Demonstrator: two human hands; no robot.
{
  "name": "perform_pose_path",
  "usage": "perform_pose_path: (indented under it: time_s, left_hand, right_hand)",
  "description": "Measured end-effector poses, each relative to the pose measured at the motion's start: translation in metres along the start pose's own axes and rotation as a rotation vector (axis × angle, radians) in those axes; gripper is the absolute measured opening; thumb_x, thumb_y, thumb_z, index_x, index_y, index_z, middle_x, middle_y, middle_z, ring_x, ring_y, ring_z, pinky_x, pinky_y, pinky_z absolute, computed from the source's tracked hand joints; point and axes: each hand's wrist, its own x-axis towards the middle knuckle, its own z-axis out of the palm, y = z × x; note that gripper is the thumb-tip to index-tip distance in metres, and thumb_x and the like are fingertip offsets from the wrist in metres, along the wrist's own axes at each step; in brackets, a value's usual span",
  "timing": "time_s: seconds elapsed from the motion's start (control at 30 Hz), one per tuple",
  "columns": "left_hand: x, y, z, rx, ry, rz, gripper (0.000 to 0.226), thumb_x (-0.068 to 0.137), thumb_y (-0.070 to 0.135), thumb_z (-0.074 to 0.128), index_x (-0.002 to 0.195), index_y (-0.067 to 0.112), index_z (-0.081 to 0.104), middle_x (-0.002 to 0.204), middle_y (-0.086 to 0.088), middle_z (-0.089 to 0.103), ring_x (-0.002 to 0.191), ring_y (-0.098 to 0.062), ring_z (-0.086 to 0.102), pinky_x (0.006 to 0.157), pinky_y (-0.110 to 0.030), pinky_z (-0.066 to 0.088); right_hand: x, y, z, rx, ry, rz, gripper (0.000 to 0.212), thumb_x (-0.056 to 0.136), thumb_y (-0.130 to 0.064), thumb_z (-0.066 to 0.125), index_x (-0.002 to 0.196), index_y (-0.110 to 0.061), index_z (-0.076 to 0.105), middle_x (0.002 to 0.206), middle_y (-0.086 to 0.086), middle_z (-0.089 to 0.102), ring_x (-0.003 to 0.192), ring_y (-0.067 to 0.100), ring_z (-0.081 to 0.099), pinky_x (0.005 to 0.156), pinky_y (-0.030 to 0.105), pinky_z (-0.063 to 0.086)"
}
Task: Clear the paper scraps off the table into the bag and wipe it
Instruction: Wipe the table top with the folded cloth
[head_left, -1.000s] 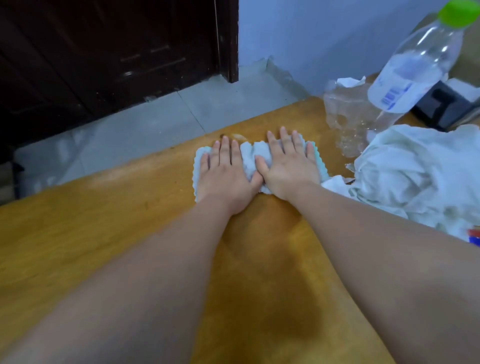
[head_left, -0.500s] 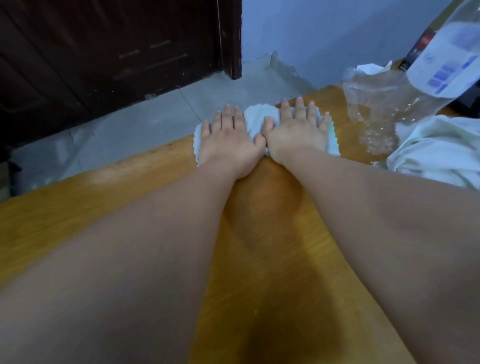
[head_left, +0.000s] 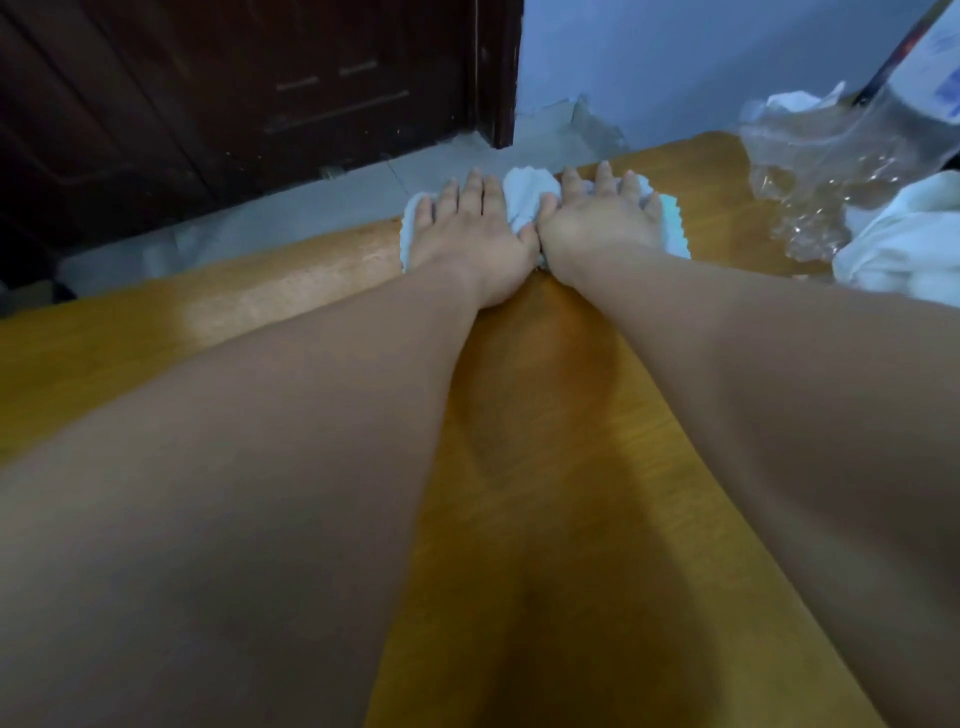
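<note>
Left hand: the left hand (head_left: 470, 234) lies palm down with fingers straight, pressing flat on the cloth; it grips nothing.
Right hand: the right hand (head_left: 597, 223) lies just beside it, thumbs nearly touching, fingers straight and a little spread, also flat on the cloth.
Cloth: the pale cloth (head_left: 522, 195) sits under both hands at the far edge of the desk, bunched up between them, with a scalloped teal border showing at the right.
Desk: the wooden desk (head_left: 545, 467) shows a darker patch between the forearms.
Bag: a clear bag (head_left: 810, 171) stands to the right, apart from the hands, with a paper scrap (head_left: 795, 101) at its top.
Heap: a white crumpled heap (head_left: 904, 239) lies against the bag.
Beyond: a dark door (head_left: 260, 104), grey floor (head_left: 311, 202) and blue wall (head_left: 675, 62).
</note>
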Motion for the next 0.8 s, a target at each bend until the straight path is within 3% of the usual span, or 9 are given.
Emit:
perform_pose_path:
  time_s: [0.43, 0.8]
  left_hand:
    - [-0.09, -0.113, -0.016, -0.022, 0.023, -0.212, 0.065, 0.099, 0.047, 0.013, 0.154, 0.014, 0.003, 0.164, -0.003, 0.001, 0.15, -0.021, -0.002, 0.12, -0.041, -0.003]
    - [-0.163, -0.21, -0.023, -0.042, 0.075, -0.347, 0.08, 0.093, 0.062, 0.018, 0.154, 0.014, 0.003, 0.164, -0.002, 0.002, 0.15, -0.02, -0.002, 0.12, -0.041, -0.002]
  right_hand:
    - [-0.075, -0.119, 0.012, 0.018, -0.043, -0.184, 0.057, 0.097, -0.043, 0.013, 0.15, -0.023, 0.012, 0.159, 0.009, 0.004, 0.146, 0.031, -0.002, 0.116, 0.049, -0.001]
    - [-0.144, -0.208, 0.023, 0.033, -0.08, -0.241, 0.059, 0.095, -0.047, 0.013, 0.151, -0.026, 0.005, 0.159, 0.008, -0.003, 0.146, 0.029, -0.007, 0.117, 0.047, -0.006]
